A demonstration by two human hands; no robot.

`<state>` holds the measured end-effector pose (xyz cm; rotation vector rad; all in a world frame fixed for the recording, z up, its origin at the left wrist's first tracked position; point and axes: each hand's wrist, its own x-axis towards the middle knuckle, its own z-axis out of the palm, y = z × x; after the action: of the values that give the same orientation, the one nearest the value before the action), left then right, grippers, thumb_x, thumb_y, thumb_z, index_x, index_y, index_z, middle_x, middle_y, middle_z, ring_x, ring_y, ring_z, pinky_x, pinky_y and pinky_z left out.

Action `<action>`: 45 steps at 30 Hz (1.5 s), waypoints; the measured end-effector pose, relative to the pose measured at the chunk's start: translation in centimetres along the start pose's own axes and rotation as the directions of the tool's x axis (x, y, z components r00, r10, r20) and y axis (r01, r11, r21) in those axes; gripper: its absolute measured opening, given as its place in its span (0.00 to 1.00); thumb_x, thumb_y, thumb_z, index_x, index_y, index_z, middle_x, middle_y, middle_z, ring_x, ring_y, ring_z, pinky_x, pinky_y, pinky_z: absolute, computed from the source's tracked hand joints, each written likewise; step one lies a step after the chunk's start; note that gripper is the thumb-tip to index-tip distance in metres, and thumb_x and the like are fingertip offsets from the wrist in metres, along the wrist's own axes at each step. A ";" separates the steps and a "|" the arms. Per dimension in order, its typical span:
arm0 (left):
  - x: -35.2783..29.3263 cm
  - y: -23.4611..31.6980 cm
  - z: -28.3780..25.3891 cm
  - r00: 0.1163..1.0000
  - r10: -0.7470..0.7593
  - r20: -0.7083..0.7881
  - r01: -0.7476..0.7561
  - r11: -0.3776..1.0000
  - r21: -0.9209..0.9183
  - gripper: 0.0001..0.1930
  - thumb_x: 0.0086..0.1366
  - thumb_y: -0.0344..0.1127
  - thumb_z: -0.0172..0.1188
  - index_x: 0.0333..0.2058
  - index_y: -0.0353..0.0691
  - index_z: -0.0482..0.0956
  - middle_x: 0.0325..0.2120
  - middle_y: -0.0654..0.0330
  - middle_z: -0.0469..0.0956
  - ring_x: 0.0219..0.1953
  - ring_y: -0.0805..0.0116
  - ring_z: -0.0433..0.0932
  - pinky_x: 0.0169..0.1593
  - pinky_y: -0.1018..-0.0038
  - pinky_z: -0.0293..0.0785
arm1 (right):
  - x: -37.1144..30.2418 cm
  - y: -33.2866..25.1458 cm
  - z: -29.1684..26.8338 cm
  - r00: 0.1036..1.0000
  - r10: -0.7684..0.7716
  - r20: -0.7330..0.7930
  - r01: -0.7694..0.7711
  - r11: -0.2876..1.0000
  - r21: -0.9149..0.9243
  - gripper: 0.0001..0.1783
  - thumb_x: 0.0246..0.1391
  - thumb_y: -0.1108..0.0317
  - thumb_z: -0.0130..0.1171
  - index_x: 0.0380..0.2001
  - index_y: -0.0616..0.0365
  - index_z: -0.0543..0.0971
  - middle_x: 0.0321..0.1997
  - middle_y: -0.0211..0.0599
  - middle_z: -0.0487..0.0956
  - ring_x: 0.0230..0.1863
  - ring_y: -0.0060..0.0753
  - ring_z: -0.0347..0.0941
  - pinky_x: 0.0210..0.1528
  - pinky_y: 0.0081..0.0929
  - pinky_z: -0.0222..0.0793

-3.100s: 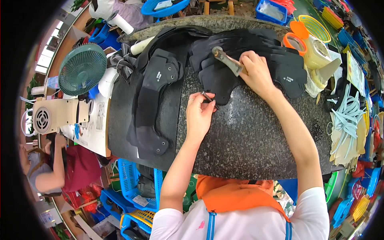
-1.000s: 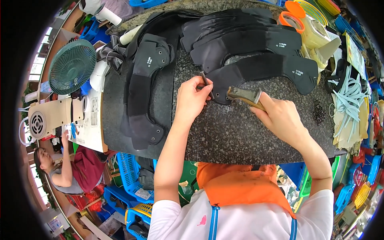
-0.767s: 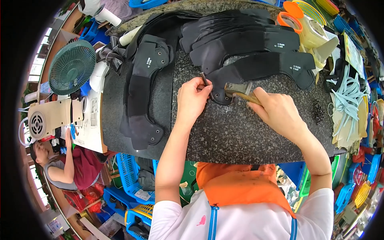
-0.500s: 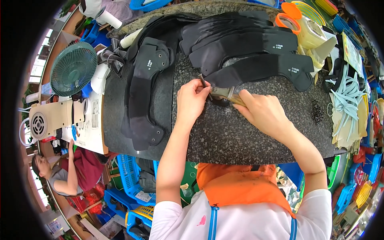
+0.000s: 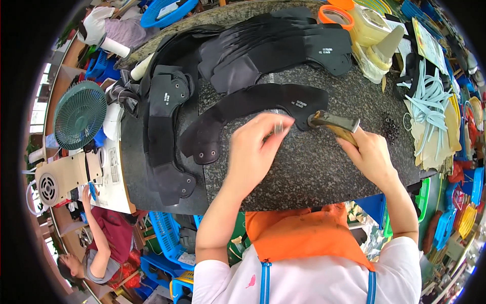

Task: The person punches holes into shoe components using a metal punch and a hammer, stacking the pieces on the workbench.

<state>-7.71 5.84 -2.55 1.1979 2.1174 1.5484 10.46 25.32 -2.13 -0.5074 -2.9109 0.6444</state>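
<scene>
My left hand (image 5: 255,149) is closed, its fingertips smeared by motion around a short metal punch (image 5: 279,126), of which only a shiny bit shows. Below and left of that hand's fingers lies one curved black shoe-upper piece (image 5: 253,101), with two metal eyelets at its left end and pale print at its right end. My right hand (image 5: 372,157) grips the wooden handle of a hammer (image 5: 334,121). The hammer's metal head is over the stone tabletop, overlapping the right end of the black piece in view.
A fanned stack of black pieces (image 5: 278,50) lies behind, another stack (image 5: 162,137) at the left. Small dark eyelets (image 5: 390,126) are scattered at the right, near pale blue strips (image 5: 428,96). A jar (image 5: 369,25) and cone stand behind. Another person sits at left by a fan (image 5: 80,115).
The single black piece has moved left and turned, its eyeleted end now in front of the stack. My hands have drawn apart, the hammer going right. The view has shifted slightly.
</scene>
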 end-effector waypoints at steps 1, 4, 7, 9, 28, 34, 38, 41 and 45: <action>0.7 -1.0 1.9 0.973 -0.217 0.080 0.232 0.924 -0.305 0.05 0.65 0.25 0.60 0.39 0.36 0.80 0.39 0.60 0.83 0.41 0.72 0.80 0.47 0.76 0.75 | 0.0 -0.1 0.2 1.000 0.000 0.000 0.000 1.000 0.008 0.15 0.60 0.57 0.59 0.35 0.57 0.70 0.20 0.45 0.77 0.24 0.53 0.77 0.25 0.45 0.70; 2.8 -4.6 5.4 0.974 -0.201 0.100 0.221 0.943 -0.251 0.04 0.69 0.25 0.57 0.40 0.33 0.78 0.37 0.61 0.83 0.38 0.78 0.79 0.45 0.81 0.75 | -0.2 0.6 0.0 1.000 0.030 -0.007 -0.030 0.999 0.011 0.15 0.59 0.57 0.60 0.34 0.57 0.70 0.20 0.45 0.77 0.24 0.53 0.76 0.25 0.45 0.70; 2.8 -5.7 6.2 0.947 -0.259 0.190 0.305 0.910 -0.281 0.04 0.68 0.24 0.57 0.40 0.33 0.78 0.36 0.60 0.83 0.39 0.77 0.80 0.45 0.79 0.76 | -0.9 1.0 -0.5 0.997 0.054 0.048 -0.054 0.999 -0.007 0.15 0.59 0.57 0.60 0.34 0.57 0.69 0.20 0.45 0.78 0.24 0.53 0.77 0.26 0.45 0.70; 2.9 -5.9 6.4 0.949 -0.256 0.187 0.307 0.889 -0.340 0.04 0.69 0.24 0.56 0.41 0.34 0.77 0.36 0.59 0.83 0.39 0.76 0.80 0.45 0.77 0.77 | -0.8 1.1 -1.6 0.999 0.054 0.010 -0.054 0.999 0.006 0.16 0.58 0.57 0.61 0.32 0.56 0.68 0.21 0.45 0.78 0.24 0.54 0.77 0.26 0.45 0.71; 2.9 -6.0 5.9 0.983 0.017 0.182 -0.020 1.000 0.012 0.06 0.67 0.25 0.58 0.42 0.37 0.77 0.31 0.61 0.82 0.35 0.76 0.81 0.37 0.76 0.79 | -0.1 -0.4 -4.7 0.998 0.007 0.061 -0.004 0.999 -0.046 0.14 0.60 0.59 0.59 0.37 0.57 0.68 0.19 0.47 0.77 0.23 0.56 0.76 0.26 0.49 0.70; 4.6 -5.0 7.1 0.944 -0.238 0.229 0.309 0.882 -0.356 0.04 0.69 0.28 0.57 0.41 0.37 0.78 0.36 0.63 0.82 0.40 0.77 0.80 0.44 0.78 0.78 | -1.2 2.3 0.6 0.997 0.078 0.014 -0.077 0.996 -0.041 0.16 0.61 0.57 0.57 0.36 0.57 0.67 0.19 0.47 0.77 0.24 0.55 0.77 0.26 0.48 0.72; 4.8 -5.6 7.9 0.930 -0.257 0.262 0.332 0.893 -0.303 0.04 0.69 0.28 0.57 0.41 0.37 0.78 0.36 0.62 0.83 0.40 0.76 0.81 0.44 0.78 0.78 | -0.4 1.9 -1.4 0.995 0.095 0.029 -0.095 0.995 -0.003 0.16 0.60 0.57 0.58 0.34 0.57 0.68 0.19 0.47 0.76 0.23 0.55 0.77 0.27 0.48 0.71; 4.4 -5.9 7.9 0.949 -0.219 0.225 0.267 0.940 -0.213 0.04 0.68 0.27 0.58 0.41 0.36 0.78 0.35 0.62 0.83 0.40 0.77 0.81 0.44 0.78 0.77 | 0.2 0.5 -5.0 0.987 0.045 -0.152 -0.029 0.994 0.102 0.15 0.58 0.62 0.60 0.44 0.59 0.74 0.23 0.50 0.77 0.25 0.48 0.78 0.29 0.40 0.73; 4.3 -5.4 8.4 0.983 0.022 0.180 -0.010 0.998 -0.069 0.05 0.66 0.24 0.59 0.40 0.36 0.78 0.31 0.63 0.83 0.37 0.77 0.81 0.40 0.77 0.78 | -0.6 -2.7 -8.9 0.861 0.259 -0.437 0.005 0.856 0.517 0.13 0.57 0.69 0.60 0.44 0.62 0.75 0.30 0.43 0.77 0.31 0.23 0.75 0.34 0.27 0.71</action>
<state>-7.65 14.09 -9.64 1.2824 1.9295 1.4465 11.88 26.30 7.01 -0.6814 -2.1242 1.0698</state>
